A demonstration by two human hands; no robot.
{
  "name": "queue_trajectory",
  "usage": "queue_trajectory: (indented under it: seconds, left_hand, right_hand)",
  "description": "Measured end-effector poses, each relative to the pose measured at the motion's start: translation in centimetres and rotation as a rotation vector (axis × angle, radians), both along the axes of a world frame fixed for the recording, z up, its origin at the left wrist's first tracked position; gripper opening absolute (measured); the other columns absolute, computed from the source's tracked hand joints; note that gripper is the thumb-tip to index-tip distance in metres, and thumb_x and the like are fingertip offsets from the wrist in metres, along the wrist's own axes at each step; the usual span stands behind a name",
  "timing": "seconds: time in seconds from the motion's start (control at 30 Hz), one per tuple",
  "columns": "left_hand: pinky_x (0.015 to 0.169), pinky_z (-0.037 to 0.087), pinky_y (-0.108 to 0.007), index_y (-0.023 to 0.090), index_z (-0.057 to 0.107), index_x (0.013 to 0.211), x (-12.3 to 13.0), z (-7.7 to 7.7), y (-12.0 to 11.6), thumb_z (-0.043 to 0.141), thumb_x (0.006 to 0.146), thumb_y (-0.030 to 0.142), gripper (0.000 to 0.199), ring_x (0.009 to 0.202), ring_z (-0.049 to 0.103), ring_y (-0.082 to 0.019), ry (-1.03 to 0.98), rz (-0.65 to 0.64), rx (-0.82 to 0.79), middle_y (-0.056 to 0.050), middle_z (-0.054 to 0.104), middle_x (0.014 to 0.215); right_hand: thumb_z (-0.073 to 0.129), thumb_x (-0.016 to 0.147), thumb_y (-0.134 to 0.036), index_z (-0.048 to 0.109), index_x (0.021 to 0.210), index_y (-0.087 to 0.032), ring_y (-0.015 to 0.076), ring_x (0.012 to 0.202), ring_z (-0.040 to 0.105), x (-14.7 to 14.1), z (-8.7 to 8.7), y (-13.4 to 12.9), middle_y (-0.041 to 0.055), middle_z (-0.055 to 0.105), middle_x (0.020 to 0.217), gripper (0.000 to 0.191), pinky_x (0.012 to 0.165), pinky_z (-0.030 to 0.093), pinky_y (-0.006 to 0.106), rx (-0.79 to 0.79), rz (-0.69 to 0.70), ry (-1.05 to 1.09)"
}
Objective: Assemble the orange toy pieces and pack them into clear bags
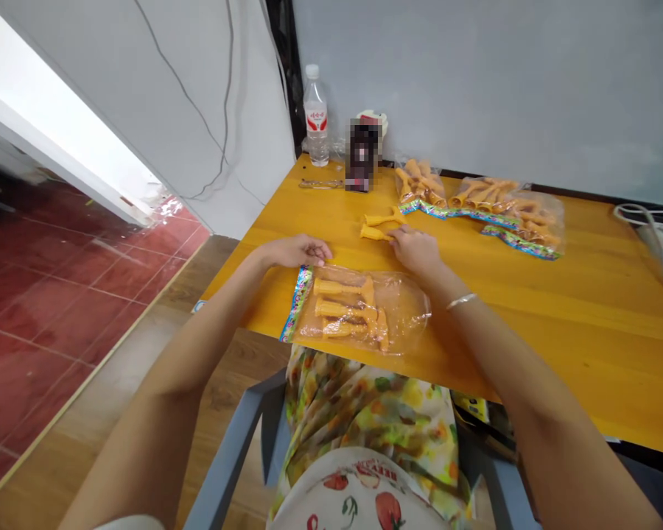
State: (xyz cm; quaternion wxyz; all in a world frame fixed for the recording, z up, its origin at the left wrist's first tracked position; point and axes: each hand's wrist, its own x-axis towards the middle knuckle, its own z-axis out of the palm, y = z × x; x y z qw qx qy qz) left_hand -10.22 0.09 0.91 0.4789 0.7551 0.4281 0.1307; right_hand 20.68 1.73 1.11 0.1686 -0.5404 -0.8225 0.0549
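My right hand (417, 248) pinches the end of a yellow plastic T-shaped piece (374, 232) just above the table. A second yellow piece (384, 218) lies right beside it; whether the fingers grip that one too is unclear. Closer to me, a clear plastic bag (406, 313) with a colourful printed header (297, 303) lies flat, several yellow pieces (342, 308) inside. My left hand (303, 251) rests by the bag's upper left corner, fingers loosely bent and a little apart, holding nothing.
Filled bags (420, 188) of similar yellow pieces lie along the table's back. A water bottle (317, 118) and a blurred dark object (362, 154) stand at the back left. A white cable (649, 217) lies at the right. The wooden table (586, 324) ends just before my lap.
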Motion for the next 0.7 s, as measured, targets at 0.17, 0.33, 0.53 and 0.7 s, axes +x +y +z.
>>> queue_trajectory:
  seconds: [0.17,0.33,0.53,0.7]
  left_hand:
    - [0.070,0.044,-0.021,0.016,0.073,0.096,-0.5,-0.6,0.2,0.076,0.069,0.028,0.029,0.073,0.060,-0.011,-0.031,0.012,-0.053,-0.002,0.070,0.081]
    - [0.073,0.045,-0.022,0.015,0.073,0.095,-0.6,-1.1,0.3,0.077,0.070,0.028,0.029,0.077,0.060,-0.012,-0.096,0.037,-0.092,-0.004,0.070,0.085]
    - [0.073,0.046,-0.022,0.015,0.072,0.094,-0.3,-1.4,0.0,0.081,0.067,0.032,0.033,0.077,0.060,-0.012,-0.157,0.089,-0.141,-0.004,0.071,0.086]
    - [0.071,0.045,-0.023,0.013,0.070,0.091,0.4,-1.6,-1.2,0.081,0.067,0.026,0.030,0.073,0.059,-0.011,-0.267,0.180,-0.193,-0.002,0.068,0.080]
  right_hand:
    - [0.053,0.093,-0.031,0.072,0.108,-0.020,0.0282,0.093,0.061,9.0,-0.4,-4.7,0.0135,0.071,0.102,0.027,0.080,0.046,0.040,0.135,-0.119,-0.037]
    - [0.050,0.095,-0.038,0.073,0.106,-0.022,0.0305,0.091,0.057,15.3,-0.5,-12.5,0.0129,0.070,0.090,0.031,0.085,0.045,0.046,0.159,-0.051,-0.111]
    - [0.051,0.096,-0.034,0.071,0.110,-0.022,0.0289,0.099,0.058,12.1,-0.6,-16.2,0.0111,0.070,0.100,0.027,0.087,0.049,0.046,0.055,0.098,-0.005]
    - [0.046,0.097,-0.029,0.071,0.111,-0.021,0.0293,0.100,0.057,7.1,-0.6,-14.5,0.0134,0.069,0.104,0.029,0.087,0.051,0.047,0.070,0.236,0.036]
